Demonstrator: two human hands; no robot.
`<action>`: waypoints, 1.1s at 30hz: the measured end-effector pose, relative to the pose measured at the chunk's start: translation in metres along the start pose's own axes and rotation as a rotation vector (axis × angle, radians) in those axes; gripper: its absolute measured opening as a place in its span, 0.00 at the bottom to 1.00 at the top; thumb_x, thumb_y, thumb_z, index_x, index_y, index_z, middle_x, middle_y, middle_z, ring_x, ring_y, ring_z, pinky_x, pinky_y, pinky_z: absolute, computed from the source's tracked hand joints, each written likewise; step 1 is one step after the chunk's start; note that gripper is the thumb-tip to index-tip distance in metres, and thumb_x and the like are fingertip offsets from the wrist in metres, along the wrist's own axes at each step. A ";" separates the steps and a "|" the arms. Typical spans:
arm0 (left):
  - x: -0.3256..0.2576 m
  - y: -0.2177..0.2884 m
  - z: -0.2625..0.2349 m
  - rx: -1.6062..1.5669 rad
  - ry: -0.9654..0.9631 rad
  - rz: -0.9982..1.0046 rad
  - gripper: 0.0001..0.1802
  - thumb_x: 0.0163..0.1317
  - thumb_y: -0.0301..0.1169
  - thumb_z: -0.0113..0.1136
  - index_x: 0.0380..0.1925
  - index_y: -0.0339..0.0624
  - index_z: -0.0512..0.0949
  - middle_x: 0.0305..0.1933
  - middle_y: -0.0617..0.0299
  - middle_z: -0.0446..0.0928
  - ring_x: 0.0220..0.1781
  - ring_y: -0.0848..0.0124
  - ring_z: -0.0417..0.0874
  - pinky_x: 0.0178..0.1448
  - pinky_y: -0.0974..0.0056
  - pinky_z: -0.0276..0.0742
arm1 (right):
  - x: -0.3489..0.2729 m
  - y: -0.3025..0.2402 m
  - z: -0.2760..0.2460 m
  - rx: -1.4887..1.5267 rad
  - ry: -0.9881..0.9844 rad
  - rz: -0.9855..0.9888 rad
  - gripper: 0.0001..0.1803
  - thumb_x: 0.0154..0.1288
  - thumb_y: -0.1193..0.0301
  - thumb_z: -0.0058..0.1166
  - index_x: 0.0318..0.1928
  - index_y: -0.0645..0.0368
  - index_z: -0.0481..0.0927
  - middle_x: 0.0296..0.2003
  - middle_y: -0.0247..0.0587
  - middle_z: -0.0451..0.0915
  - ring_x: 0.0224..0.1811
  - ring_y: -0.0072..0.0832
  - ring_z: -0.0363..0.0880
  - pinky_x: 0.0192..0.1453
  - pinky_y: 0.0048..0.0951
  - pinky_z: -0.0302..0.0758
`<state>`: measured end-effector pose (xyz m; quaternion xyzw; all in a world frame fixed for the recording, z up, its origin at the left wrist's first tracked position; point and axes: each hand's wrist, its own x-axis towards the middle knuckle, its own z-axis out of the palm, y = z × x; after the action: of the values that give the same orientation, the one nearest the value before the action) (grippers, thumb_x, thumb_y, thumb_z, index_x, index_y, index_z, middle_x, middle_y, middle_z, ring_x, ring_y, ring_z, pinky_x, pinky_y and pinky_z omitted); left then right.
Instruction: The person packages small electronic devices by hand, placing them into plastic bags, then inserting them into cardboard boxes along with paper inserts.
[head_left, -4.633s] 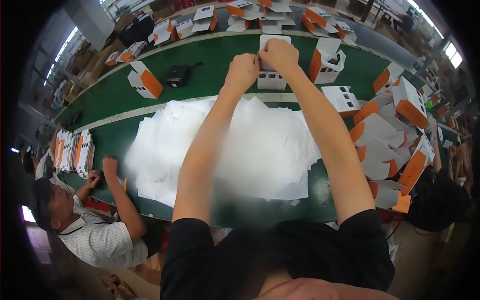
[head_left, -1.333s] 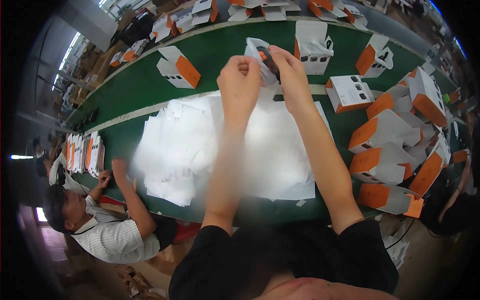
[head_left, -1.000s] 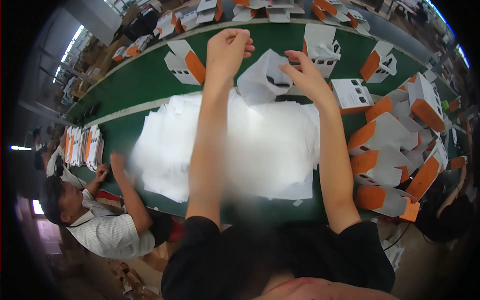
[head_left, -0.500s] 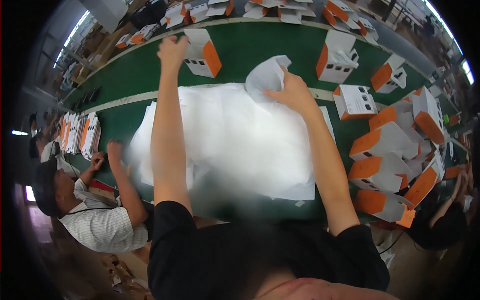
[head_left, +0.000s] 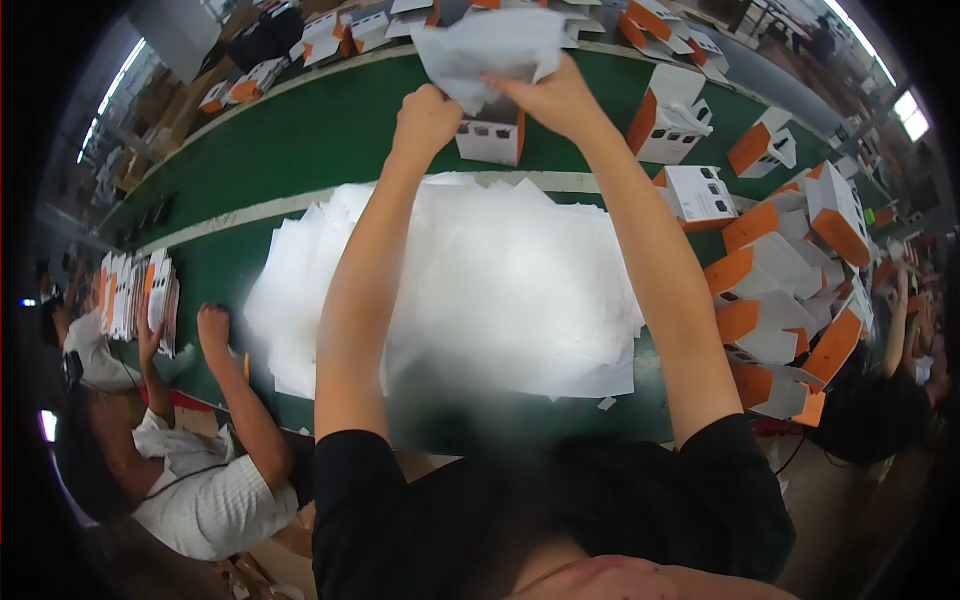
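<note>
A thin white sheet of paper (head_left: 490,50) is bunched over the top of a white and orange box (head_left: 488,143) beyond the paper pile. My right hand (head_left: 548,98) grips the sheet by its lower right part, thumb pressed on its face. Beside the box's upper left edge, my left hand (head_left: 428,120) is closed. Its fingertips are hidden, so whether they hold the box or the sheet's corner does not show. The sheet hides the box's top. A wide pile of white sheets (head_left: 500,290) lies under my forearms.
Open boxes (head_left: 668,120) stand to the right, with a closed one (head_left: 700,197) nearby and several cartons heaped (head_left: 775,290) at the right edge. Flat cartons (head_left: 140,290) stand in a row at left, near a co-worker's hand (head_left: 213,328). More boxes line the far side.
The box has shifted right, with my left hand beside it. My right hand has carried the sheet up from the pile's far edge and over the box.
</note>
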<state>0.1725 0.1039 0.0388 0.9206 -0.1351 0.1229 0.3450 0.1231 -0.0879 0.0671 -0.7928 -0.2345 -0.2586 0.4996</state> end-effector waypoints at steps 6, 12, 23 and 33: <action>0.003 -0.033 -0.006 -0.621 -0.156 -0.246 0.17 0.67 0.35 0.56 0.33 0.27 0.81 0.31 0.51 0.84 0.29 0.63 0.87 0.40 0.63 0.88 | -0.003 0.009 -0.010 -0.600 -0.290 -0.238 0.20 0.50 0.70 0.69 0.47 0.57 0.85 0.51 0.51 0.80 0.59 0.50 0.76 0.61 0.45 0.77; 0.014 -0.009 0.034 -0.759 -0.075 -0.265 0.18 0.68 0.33 0.56 0.39 0.23 0.81 0.35 0.48 0.84 0.29 0.62 0.88 0.36 0.62 0.89 | -0.052 0.009 -0.001 -0.940 -0.155 -0.157 0.29 0.57 0.45 0.65 0.53 0.49 0.85 0.68 0.42 0.69 0.75 0.49 0.58 0.76 0.72 0.47; 0.014 0.105 0.041 -0.075 0.465 0.482 0.25 0.59 0.41 0.69 0.52 0.37 0.79 0.55 0.46 0.78 0.62 0.49 0.75 0.70 0.49 0.66 | -0.204 0.012 -0.051 -0.083 0.605 0.341 0.05 0.64 0.76 0.58 0.40 0.60 0.80 0.40 0.45 0.78 0.46 0.43 0.79 0.52 0.40 0.77; -0.106 0.263 0.189 0.233 -0.505 0.564 0.39 0.60 0.56 0.64 0.65 0.43 0.73 0.66 0.37 0.71 0.68 0.41 0.72 0.71 0.49 0.69 | -0.215 0.093 -0.049 -0.413 0.182 0.346 0.29 0.75 0.59 0.47 0.70 0.59 0.66 0.69 0.50 0.70 0.74 0.43 0.63 0.79 0.43 0.55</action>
<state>0.0107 -0.1959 0.0251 0.8817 -0.4483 -0.0030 0.1468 0.0107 -0.1931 -0.1163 -0.8796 0.0078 -0.2818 0.3832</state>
